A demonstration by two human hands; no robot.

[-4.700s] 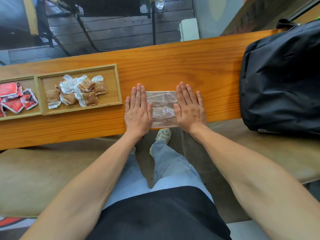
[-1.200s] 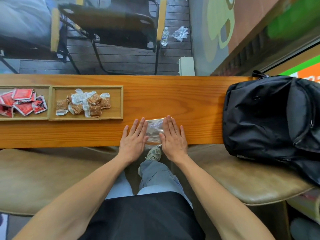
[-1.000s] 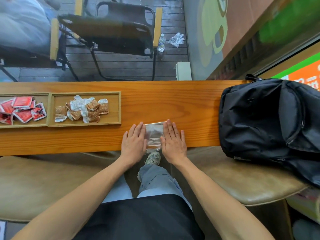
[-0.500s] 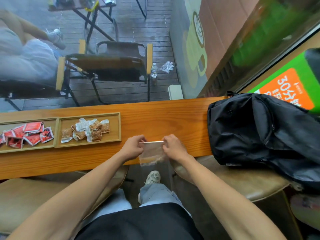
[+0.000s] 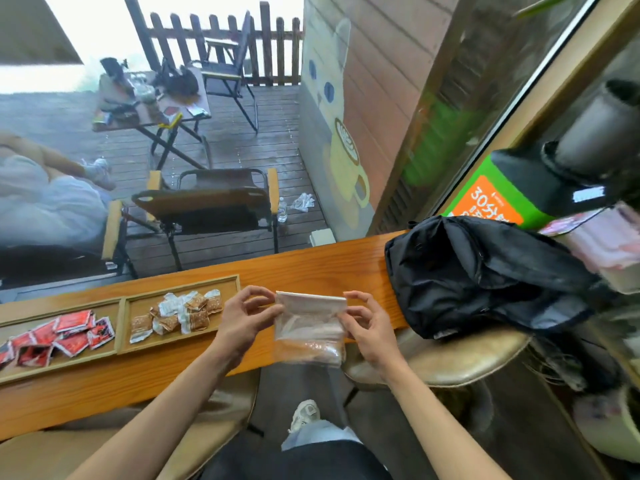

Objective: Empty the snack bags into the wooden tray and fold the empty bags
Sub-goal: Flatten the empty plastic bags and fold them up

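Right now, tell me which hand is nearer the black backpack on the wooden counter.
Right. The right hand pinches the clear plastic bag's edge beside the black backpack; the left hand grips its far edge.

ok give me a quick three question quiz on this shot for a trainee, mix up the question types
1. True or false: the clear bag lies flat on the counter.
2. Which hands hold the bag? A) left hand only B) right hand only C) both
3. Fill in: the brown and white packets lie in the tray compartment to the ____ of the red packets.

Key
1. False: it is held up, off the counter.
2. C: each pinches a side near the top edge.
3. Right.
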